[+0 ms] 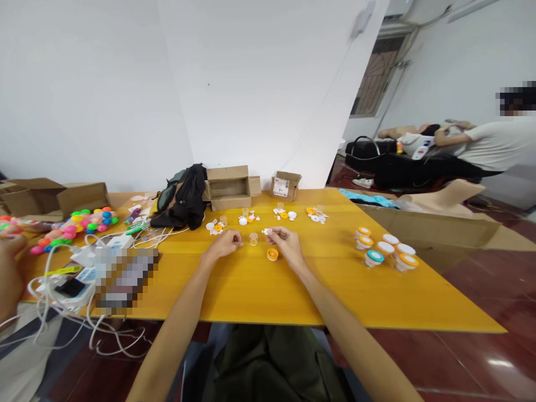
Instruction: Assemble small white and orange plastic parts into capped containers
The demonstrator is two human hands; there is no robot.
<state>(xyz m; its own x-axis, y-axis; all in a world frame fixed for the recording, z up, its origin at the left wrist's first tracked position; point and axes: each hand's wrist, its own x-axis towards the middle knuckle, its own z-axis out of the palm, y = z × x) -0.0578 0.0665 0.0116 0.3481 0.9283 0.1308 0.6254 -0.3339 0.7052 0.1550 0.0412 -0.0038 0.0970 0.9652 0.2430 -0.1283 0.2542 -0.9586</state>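
Note:
Both my arms reach out over a yellow table [293,296]. My left hand [226,244] rests on the tabletop with its fingers curled in; anything inside them is hidden. My right hand [285,241] pinches a small white part [267,231] at its fingertips. Between the hands stands a small clear cup [253,239]. An orange lid [272,254] lies just below my right hand. Small white and orange parts [251,219] are scattered beyond the hands.
Several capped small jars [387,251] stand at the right. Cardboard boxes [228,187], a black bag [186,198], colourful balls [84,223] and white cables [62,279] crowd the left and back. Another person's hand [10,273] is at the far left; someone sits at the far right.

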